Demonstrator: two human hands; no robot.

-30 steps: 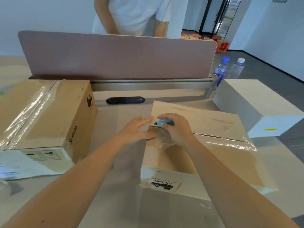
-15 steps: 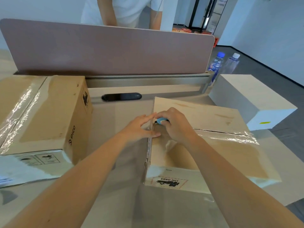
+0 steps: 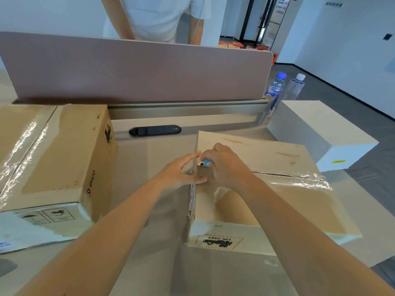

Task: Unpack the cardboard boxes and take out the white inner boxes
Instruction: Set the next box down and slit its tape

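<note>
From my remote seat I could make out only a sliver of the blue cutter [image 3: 207,162], most of it buried inside the right hand [image 3: 226,165], whose grip was closed around it with the knuckles up and the fingers curled; the blade itself was too small to see. That hand sat at the left top edge of the taped cardboard box [image 3: 265,189] lying on the desk [image 3: 149,159], by the taped seam. The left hand [image 3: 181,174] lay against the box's left side, fingers straight and spread, thumb laid onto the top, its grip holding nothing. A second cardboard box [image 3: 55,154] stood at the left, cut off by the frame edge. A white inner box [image 3: 320,131] rested at the right, beyond the taped box. Behind the partition [image 3: 136,71] a person [image 3: 154,18] showed only as a torso.
</note>
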